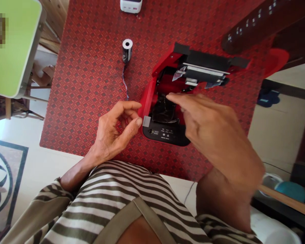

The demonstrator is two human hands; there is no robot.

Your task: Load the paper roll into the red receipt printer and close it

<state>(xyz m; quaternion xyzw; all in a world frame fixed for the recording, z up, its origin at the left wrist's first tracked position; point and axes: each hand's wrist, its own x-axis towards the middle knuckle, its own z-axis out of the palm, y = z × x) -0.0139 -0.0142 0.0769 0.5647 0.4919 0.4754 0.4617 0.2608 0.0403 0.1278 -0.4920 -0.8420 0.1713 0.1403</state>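
Receipt printer (165, 134), red casing with black front panel, sits on the red patterned desk (78, 84) just inside its near edge, right of centre, lid (205, 66) swung fully open away from the person, black print assembly and metal parts showing on the lid's underside. Paper compartment: dark, shiny lining (164, 110), open to view. Strip of grey tape (146, 121) stuck at the printer's front left corner. Left hand (114, 132): beside the printer's left wall, fingers (130, 105) curled and narrowly apart from the thumb, fingertip at the red casing, no held object visible. Right hand (213, 135): above the compartment, fingers (183, 100) extended and loosely together, tips just over the dark lining, nothing visibly held. Paper roll (127, 51): small, upright on the desk, white core, well left of the printer, dark twisted strip (125, 83) trailing from it towards the left hand. White device (131, 5): at the desk's far edge. Green-topped table (10, 47): beyond the desk's left edge. Striped shirt (109, 200): worn by the person, at the near edge.
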